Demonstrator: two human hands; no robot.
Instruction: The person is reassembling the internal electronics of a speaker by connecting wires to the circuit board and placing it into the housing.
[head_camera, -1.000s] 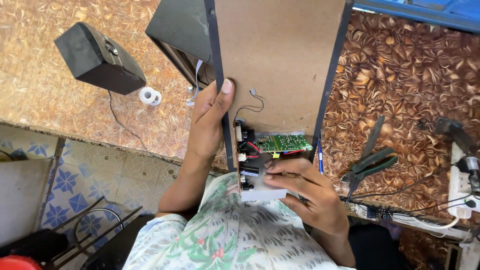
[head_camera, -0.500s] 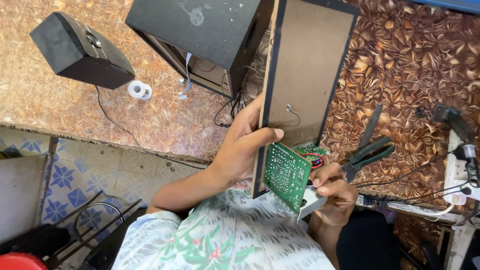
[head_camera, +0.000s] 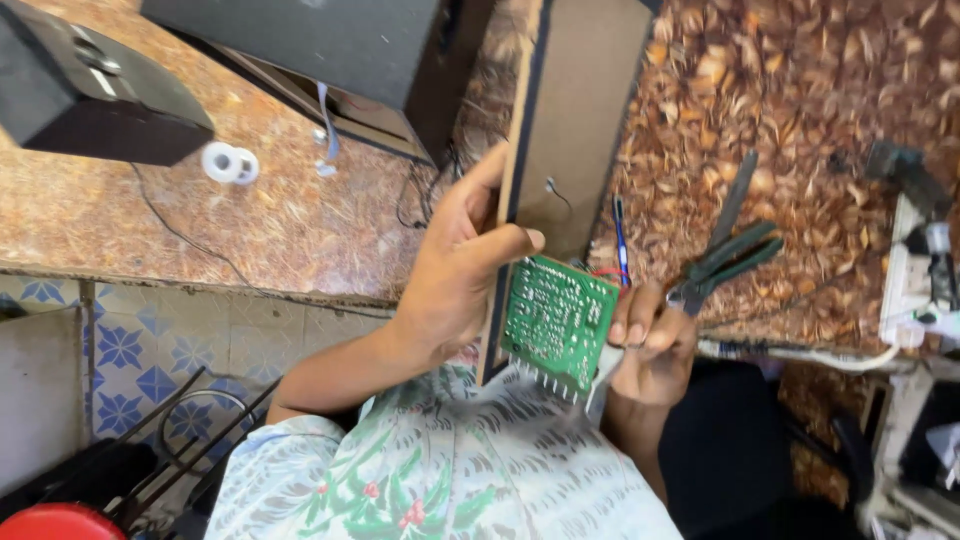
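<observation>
Two hands work on one assembly in the head view, the only view here. The left hand (head_camera: 455, 265) is clenched round the edge of a brown wooden panel (head_camera: 580, 110), thumb laid across its near face, holding it almost edge-on and upright over the worktop (head_camera: 250, 220). The right hand (head_camera: 650, 340) pinches the right edge of a green circuit board (head_camera: 555, 320) that hangs at the panel's lower end.

Compared with a second ago, the panel has swung from lying face-up to standing on edge, and the board has turned with it, so its solder side with the row of pins now faces the camera (the component side is hidden). The board is thus open to inspection from behind.

Red and other wires (head_camera: 605, 272) run from the board toward the panel. Green-handled pliers (head_camera: 735, 255) lie just right of the hand, untouched. A black speaker (head_camera: 95, 95) and a roll of white tape (head_camera: 228, 163) sit well apart to the left.
</observation>
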